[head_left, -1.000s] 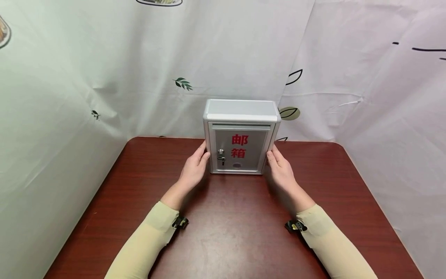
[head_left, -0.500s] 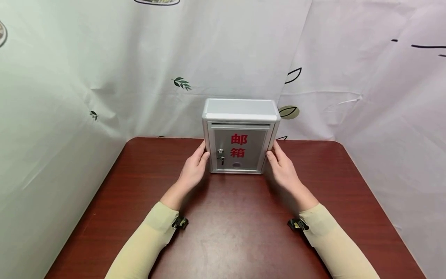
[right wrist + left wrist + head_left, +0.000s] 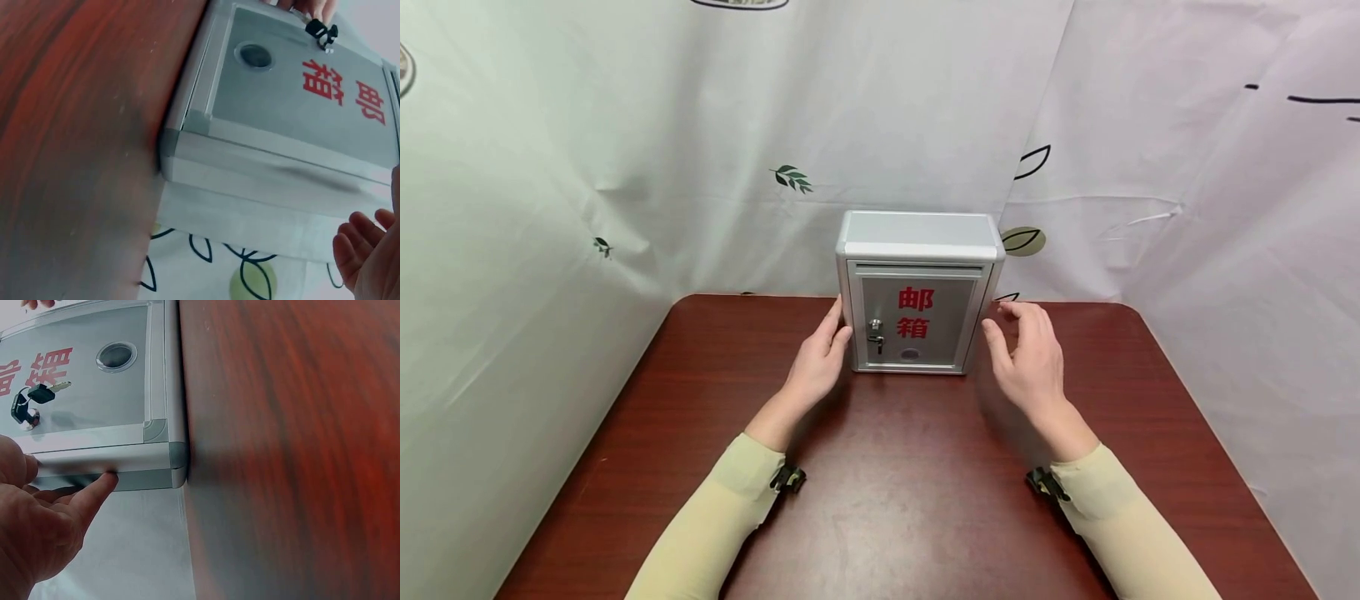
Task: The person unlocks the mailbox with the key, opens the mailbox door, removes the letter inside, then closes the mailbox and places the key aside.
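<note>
A silver metal mailbox (image 3: 917,308) with red characters on its closed door stands upright at the back of the table. Keys (image 3: 41,394) hang from the lock at the door's left side, and a small round window (image 3: 255,56) sits low on the door. Against the mailbox's left side rests my left hand (image 3: 814,360), its fingers extended along the wall and the thumb near the front edge. My right hand (image 3: 1032,358) is beside the right side, apart from it, with fingers loosely bent and nothing in them.
The reddish-brown wooden table (image 3: 895,500) runs back to a white printed curtain (image 3: 917,100) just behind the mailbox. More white cloth (image 3: 490,333) hangs along the left, and likewise along the right side.
My right hand has come off the mailbox's right side and moved a little to the right, its fingers bending. The left hand and the mailbox have stayed in place.
</note>
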Demonstrator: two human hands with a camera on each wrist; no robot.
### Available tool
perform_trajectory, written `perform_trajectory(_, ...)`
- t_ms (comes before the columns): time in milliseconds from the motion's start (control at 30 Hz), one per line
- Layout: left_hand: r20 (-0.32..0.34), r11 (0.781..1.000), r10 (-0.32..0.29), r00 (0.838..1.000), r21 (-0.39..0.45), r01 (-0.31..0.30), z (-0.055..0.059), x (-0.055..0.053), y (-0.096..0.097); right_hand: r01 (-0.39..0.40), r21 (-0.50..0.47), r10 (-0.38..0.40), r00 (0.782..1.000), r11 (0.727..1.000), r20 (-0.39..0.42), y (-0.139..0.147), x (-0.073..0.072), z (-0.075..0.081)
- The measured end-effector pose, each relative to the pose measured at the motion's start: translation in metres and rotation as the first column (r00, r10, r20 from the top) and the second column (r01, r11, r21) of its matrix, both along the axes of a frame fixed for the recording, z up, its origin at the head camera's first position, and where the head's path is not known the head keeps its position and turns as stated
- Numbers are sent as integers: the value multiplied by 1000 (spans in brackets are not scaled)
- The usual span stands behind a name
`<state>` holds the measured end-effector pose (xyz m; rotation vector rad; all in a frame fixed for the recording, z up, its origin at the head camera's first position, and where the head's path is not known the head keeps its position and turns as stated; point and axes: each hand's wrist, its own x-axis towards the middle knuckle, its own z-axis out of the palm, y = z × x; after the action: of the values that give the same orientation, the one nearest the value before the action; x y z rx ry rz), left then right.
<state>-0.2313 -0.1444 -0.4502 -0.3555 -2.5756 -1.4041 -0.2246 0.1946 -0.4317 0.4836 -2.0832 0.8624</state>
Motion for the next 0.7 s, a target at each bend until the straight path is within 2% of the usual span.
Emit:
perform_trajectory(367, -23, 1000, 1, 1000, -15, -2, 0, 0, 1, -84, 112, 90, 995, 990, -43, -15, 10, -1)
perform_trajectory(700, -46, 1000, 2, 999, -14, -3, 0, -1, 1, -148, 187, 162, 985, 971, -61, -38, 14, -10)
